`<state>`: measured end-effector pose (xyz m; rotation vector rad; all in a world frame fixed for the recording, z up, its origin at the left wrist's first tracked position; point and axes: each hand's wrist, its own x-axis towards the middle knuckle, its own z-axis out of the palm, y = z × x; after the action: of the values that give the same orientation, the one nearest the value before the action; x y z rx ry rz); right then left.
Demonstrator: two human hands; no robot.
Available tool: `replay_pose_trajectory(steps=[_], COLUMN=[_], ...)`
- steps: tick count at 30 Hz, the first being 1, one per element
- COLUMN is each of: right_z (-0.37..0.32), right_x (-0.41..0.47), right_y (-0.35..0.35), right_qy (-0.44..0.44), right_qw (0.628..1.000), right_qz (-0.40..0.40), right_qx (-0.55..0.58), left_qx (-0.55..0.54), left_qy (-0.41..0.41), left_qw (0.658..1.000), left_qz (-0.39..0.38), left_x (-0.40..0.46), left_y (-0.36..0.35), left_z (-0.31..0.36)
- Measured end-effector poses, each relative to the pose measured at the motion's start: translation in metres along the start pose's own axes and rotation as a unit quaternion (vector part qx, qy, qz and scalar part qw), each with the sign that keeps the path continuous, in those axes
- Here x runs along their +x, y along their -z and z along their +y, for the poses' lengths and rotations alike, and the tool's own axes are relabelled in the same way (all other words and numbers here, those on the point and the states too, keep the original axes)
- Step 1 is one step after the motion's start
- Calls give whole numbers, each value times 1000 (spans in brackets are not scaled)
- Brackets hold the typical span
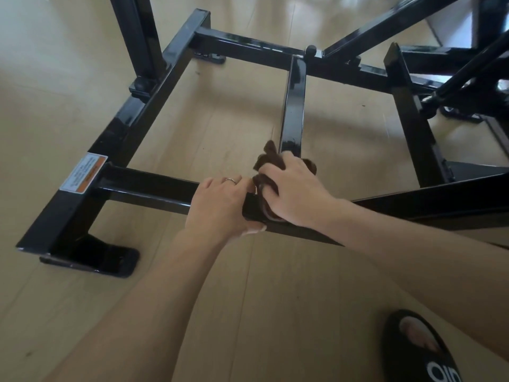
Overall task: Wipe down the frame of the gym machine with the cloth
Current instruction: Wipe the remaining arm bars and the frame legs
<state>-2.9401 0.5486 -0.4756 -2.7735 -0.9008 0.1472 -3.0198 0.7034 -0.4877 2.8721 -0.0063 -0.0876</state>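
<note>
Down at the base of the machine, where the near crossbar [148,186] meets the short center bar [293,111], I have both hands on the black frame [132,117]. My right hand [293,193] is curled around the brown cloth [271,161], bunching it and pressing it onto the joint of those two bars; bits of cloth stick out past the fingers on the far side. My left hand [220,205] grips the crossbar just beside it, fingers over the top and thumb underneath, which I judge is steadying me. As for progress, I can't read it from the paint: the bars look glossy all over, and no wet streaks or dust lines show. My guess is the wiping is somewhere in the middle, with the long side rail carrying the warning sticker [84,173], the far crossbar, the uprights and the feet on the wooden floor [220,299] possibly left to do.
</note>
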Motion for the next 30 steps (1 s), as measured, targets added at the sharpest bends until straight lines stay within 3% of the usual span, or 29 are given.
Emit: replay_pose_trajectory(steps=[6,12,21,30], right_z=[16,54,97,70], right_x=[30,105,202,148], right_y=[-7,-3,16,8], right_qy=[25,-47,-128,-192], right_qw=[998,993,981,970], right_qz=[37,93,131,112], right_qx=[33,62,69,97], left_qx=[7,-31,-36,-25], left_qy=[-21,-52,-73,-63], left_qw=[1000,998,996,998], left_qz=[4,-17,40,-13], left_x=[5,15,19,18], left_y=[1,-5,-20,-13], left_z=[-2,-16,-28,-25])
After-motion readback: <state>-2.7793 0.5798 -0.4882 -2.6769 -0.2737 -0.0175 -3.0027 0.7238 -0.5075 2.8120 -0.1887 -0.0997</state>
